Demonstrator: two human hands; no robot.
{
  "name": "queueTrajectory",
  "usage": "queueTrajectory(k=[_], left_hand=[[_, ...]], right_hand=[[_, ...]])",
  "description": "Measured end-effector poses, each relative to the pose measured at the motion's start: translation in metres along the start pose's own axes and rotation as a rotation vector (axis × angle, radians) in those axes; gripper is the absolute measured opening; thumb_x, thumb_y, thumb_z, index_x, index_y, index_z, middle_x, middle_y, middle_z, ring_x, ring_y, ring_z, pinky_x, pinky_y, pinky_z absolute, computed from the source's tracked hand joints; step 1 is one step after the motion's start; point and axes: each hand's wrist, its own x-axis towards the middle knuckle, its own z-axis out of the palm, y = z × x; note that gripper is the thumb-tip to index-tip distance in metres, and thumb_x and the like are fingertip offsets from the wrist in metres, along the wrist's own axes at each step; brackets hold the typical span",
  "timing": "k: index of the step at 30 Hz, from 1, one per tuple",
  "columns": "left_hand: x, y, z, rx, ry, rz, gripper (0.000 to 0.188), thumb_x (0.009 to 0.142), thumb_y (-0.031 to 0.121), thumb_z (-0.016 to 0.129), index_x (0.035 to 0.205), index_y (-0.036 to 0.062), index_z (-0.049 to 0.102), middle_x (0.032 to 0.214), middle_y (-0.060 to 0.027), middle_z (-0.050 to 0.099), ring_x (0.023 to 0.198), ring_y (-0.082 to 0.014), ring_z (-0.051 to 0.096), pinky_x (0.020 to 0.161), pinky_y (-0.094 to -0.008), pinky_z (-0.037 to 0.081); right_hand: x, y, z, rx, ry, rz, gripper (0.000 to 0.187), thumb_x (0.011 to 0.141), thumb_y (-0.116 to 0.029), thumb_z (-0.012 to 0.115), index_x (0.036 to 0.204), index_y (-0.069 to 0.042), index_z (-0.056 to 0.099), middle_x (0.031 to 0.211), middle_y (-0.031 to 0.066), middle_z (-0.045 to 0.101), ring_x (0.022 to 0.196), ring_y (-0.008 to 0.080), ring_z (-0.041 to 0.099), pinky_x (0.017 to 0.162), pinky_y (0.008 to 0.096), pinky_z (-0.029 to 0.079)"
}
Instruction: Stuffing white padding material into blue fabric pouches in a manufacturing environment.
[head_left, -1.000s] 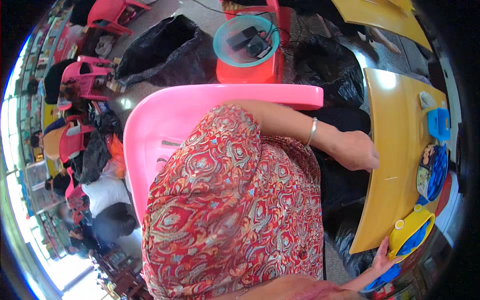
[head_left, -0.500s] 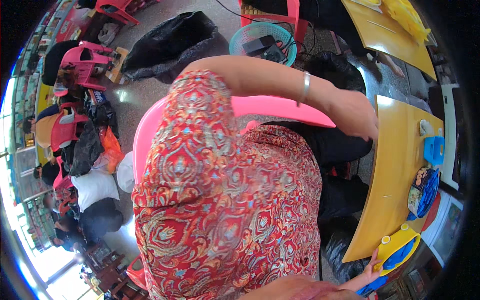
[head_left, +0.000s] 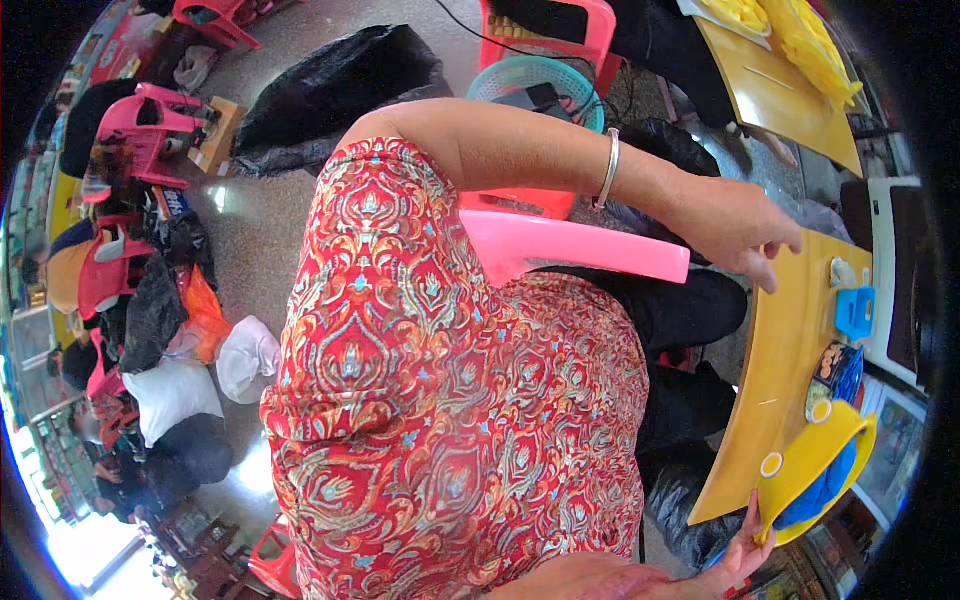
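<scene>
My left arm, with a silver bangle [head_left: 610, 170] at the wrist, reaches across the top of the view. My left hand [head_left: 735, 225] hovers by the upper end of the yellow-brown table [head_left: 770, 360], empty, its fingers apart. At the lower right, my right hand [head_left: 748, 550] closes its fingers on the edge of a yellow curved tray-like piece [head_left: 800, 490]. Two white rings show on that piece, and blue material [head_left: 820, 490] lies within it. Beside it on the table stands a dark printed pack [head_left: 828, 370] with blue stuff. A blue plastic basket [head_left: 855, 312] is farther up.
A pink chair armrest [head_left: 590, 245] lies beneath my left arm. Near the top are a black plastic bag [head_left: 335, 95] and a turquoise basket [head_left: 530, 75]. A second table [head_left: 790, 105] bears yellow pieces. White sacks [head_left: 175, 392] and pink chairs [head_left: 150, 125] stand at left.
My left hand has moved right, with its fingers more spread. My right hand has raised and tilted the yellow piece, which looks larger. The whole view has shifted slightly.
</scene>
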Motion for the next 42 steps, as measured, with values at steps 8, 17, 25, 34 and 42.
queueTrajectory(k=[8, 17, 25, 34, 42], left_hand=[[0.0, 0.019, -0.02, -0.524, 0.237, -0.492, 0.114, 0.065, 0.064, 0.076, 0.142, -0.0067, 0.029, 0.134, -0.0255, 0.046, 0.124, -0.0333, 0.047, 0.094, -0.0426, 0.046], [-0.044, 0.036, -0.056, -0.854, 0.528, -0.555, 0.123, 0.062, 0.06, 0.08, 0.148, 0.0021, 0.013, 0.145, -0.0218, 0.03, 0.137, -0.0389, 0.025, 0.1, -0.0664, 0.029], [-0.075, 0.038, -0.067, -0.936, 0.952, -0.486, 0.098, 0.071, 0.05, 0.079, 0.143, 0.013, 0.024, 0.13, -0.0138, 0.042, 0.123, -0.0325, 0.039, 0.082, -0.0581, 0.044], [-0.096, 0.025, -0.064, -0.957, 1.247, -0.33, 0.061, 0.081, 0.027, 0.066, 0.131, 0.0147, 0.033, 0.111, -0.0131, 0.052, 0.092, -0.0292, 0.062, 0.071, -0.0525, 0.057], [-0.1, 0.035, -0.066, -0.836, 1.338, -0.24, 0.069, 0.079, 0.031, 0.071, 0.131, 0.0133, 0.03, 0.112, -0.012, 0.05, 0.094, -0.0285, 0.06, 0.073, -0.0514, 0.056]], right_hand=[[0.094, 0.085, 0.144, -0.576, -0.217, -0.066, 0.066, 0.087, 0.003, 0.052, 0.146, 0.001, 0.022, 0.147, 0.0238, 0.033, 0.134, 0.048, 0.031, 0.097, 0.0425, 0.052], [0.173, 0.173, 0.279, -0.66, -0.538, 0.19, 0.058, 0.084, 0.003, 0.053, 0.139, 0.004, 0.033, 0.139, 0.0241, 0.044, 0.127, 0.0503, 0.041, 0.103, 0.0563, 0.043], [0.209, 0.218, 0.332, -0.8, -0.634, 0.427, 0.06, 0.084, -0.001, 0.05, 0.14, 0.004, 0.029, 0.133, 0.0316, 0.046, 0.118, 0.0588, 0.043, 0.066, 0.0371, 0.064], [0.207, 0.252, 0.349, -0.831, -0.91, 0.312, 0.063, 0.094, -0.048, 0.052, 0.145, -0.017, 0.032, 0.148, 0.0137, 0.035, 0.132, 0.0422, 0.037, 0.096, 0.0729, 0.034], [0.194, 0.297, 0.374, -0.498, -1.008, 0.489, 0.076, 0.09, -0.054, 0.055, 0.149, -0.019, 0.023, 0.153, 0.0147, 0.026, 0.138, 0.0428, 0.027, 0.098, 0.0775, 0.026]])
